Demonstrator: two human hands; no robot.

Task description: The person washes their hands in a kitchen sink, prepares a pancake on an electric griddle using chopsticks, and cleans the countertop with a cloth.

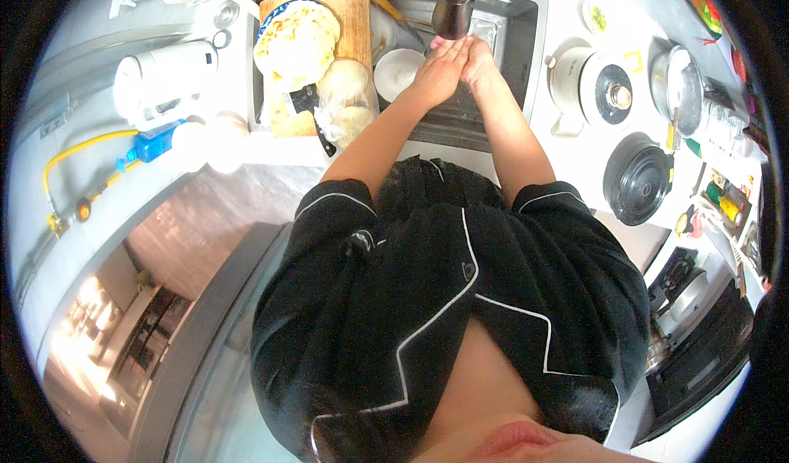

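My left hand and my right hand are pressed together just below a dark faucet. The left fingers lie extended against the right hand, and nothing held shows in either; the surfaces between them are hidden. Both hands are above a dark sink. To the left of them in the sink is a white bowl. A wooden cutting board lies across the sink's left side. On it a blue-rimmed plate holds browned flatbreads.
Round dough pieces, partly under clear plastic, and a black-handled knife are on the board. A white electric kettle lies or stands left. To the right are a lidded pot, a black round lid or pan and a metal pan.
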